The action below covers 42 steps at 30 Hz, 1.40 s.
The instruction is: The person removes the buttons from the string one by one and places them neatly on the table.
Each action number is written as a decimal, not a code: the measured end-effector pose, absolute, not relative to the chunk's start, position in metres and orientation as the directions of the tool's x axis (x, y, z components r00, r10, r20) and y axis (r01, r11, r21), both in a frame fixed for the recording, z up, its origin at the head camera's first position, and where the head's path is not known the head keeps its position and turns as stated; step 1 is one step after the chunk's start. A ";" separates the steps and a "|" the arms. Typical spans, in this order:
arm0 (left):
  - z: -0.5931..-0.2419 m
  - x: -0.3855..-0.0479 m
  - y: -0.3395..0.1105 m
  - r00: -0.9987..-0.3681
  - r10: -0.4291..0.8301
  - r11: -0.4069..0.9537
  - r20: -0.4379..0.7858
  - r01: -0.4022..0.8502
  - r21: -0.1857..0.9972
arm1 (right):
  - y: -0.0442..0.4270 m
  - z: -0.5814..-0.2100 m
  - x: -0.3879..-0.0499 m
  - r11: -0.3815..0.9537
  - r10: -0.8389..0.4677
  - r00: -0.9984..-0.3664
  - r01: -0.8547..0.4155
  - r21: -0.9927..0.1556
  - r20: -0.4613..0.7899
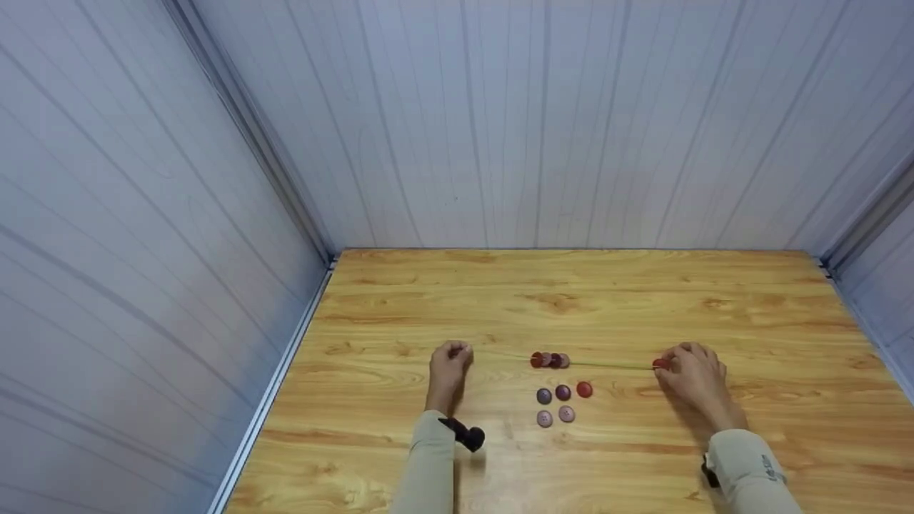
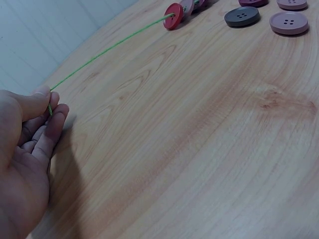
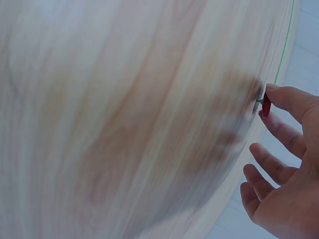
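Left hand (image 1: 448,365) pinched string (image 1: 614,365) near its end; right hand (image 1: 696,377) pinched red button (image 1: 662,364) in closed fingers (image 3: 283,132); threaded buttons (image 1: 547,360) lay between.

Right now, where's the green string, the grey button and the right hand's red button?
Green string (image 2: 104,51), left wrist view: middle of its bare stretch.
Grey button (image 2: 242,17), left wrist view: its top face.
Pinched red button (image 3: 266,104), right wrist view: its exposed side.

Both forearms (image 1: 430,467) reach forward, hands well apart. Left hand (image 1: 448,365): thumb pinched to fingertips. Right hand (image 1: 694,375): thumb-index pinch, other three fingers loosely bent.
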<state>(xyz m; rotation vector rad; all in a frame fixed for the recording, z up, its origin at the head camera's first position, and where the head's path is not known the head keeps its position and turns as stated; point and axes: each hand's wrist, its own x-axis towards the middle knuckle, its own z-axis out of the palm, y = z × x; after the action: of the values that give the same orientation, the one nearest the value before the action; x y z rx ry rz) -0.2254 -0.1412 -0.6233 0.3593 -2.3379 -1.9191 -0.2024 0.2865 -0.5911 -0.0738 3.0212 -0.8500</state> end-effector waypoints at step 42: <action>-0.625 -0.226 -0.141 -0.966 -0.253 0.176 -0.060 -0.107 0.978 | 0.282 -0.587 -0.196 0.861 -0.069 -0.998 -0.055 -0.505 -0.009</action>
<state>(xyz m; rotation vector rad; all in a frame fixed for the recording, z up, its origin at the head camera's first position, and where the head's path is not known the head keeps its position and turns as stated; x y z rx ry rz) -0.2264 -0.1410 -0.6245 0.3572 -2.3179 -1.9122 -0.1963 0.2817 -0.5873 -0.1007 3.0053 -0.8142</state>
